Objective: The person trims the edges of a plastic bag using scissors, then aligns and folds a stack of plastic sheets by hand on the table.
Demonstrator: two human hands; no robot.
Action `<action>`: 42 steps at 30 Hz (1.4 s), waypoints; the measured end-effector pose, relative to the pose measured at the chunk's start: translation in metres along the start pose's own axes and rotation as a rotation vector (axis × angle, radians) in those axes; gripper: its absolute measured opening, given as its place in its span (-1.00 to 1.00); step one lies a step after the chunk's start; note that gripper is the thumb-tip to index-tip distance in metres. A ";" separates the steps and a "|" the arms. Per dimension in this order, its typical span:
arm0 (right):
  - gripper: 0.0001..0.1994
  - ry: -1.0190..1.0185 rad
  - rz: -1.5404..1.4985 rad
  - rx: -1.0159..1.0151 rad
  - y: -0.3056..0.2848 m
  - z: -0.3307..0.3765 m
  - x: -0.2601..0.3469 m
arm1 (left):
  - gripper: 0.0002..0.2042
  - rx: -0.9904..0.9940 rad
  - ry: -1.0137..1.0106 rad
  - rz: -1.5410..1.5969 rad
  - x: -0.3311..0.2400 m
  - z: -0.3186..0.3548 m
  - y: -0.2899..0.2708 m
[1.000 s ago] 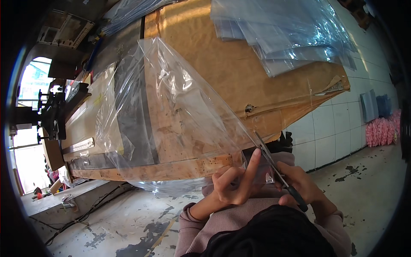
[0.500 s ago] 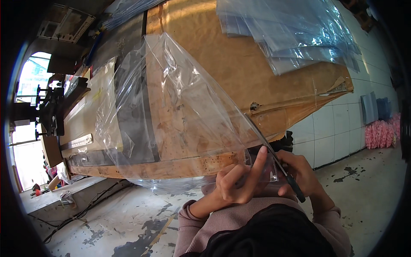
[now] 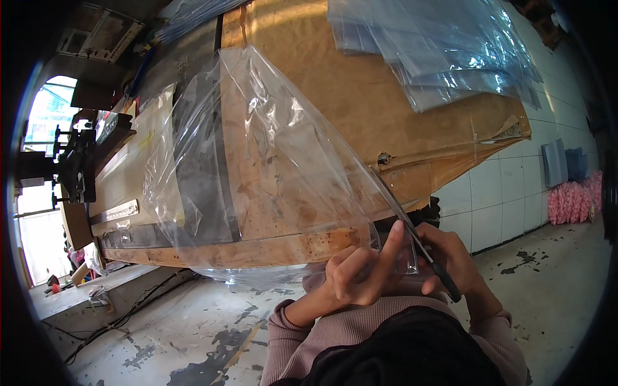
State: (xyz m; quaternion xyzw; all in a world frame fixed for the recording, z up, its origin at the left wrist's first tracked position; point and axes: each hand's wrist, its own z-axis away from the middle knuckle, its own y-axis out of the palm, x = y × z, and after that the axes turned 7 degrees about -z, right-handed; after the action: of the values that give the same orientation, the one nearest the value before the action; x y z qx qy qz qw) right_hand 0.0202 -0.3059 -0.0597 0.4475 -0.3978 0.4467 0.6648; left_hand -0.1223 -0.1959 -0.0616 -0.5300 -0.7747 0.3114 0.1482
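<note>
Clear plastic bag (image 3: 270, 167) pinched by left hand (image 3: 360, 273) fingers; right hand (image 3: 450, 260) fingers grip scissors (image 3: 415, 235).

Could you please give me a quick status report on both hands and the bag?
Left hand pinching the clear bag at its near corner. Right hand gripping scissors, blades along the bag's edge. Bag spread over the wooden table; nothing in the way.

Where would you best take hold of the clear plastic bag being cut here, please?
Probably at the bag's near corner, beside the scissors, coming from the left as the left hand does. The right hand has the scissors there, and the rest lies loose over the table.
</note>
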 end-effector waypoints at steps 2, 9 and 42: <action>-0.30 0.001 -0.023 -0.016 0.004 -0.002 0.003 | -0.68 -0.008 -0.007 0.012 -0.001 0.000 0.002; -0.32 0.081 0.046 0.005 -0.005 0.002 0.000 | -0.67 -0.039 -0.026 0.021 -0.001 0.006 0.003; -0.40 -0.308 0.537 -0.325 -0.010 -0.017 0.052 | -0.67 0.120 -0.010 0.034 0.018 0.029 -0.025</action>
State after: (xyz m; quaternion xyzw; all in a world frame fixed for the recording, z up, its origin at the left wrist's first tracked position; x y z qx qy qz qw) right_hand 0.0463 -0.2796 -0.0181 0.2774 -0.6628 0.4638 0.5183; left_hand -0.1638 -0.1954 -0.0700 -0.5318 -0.7461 0.3625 0.1707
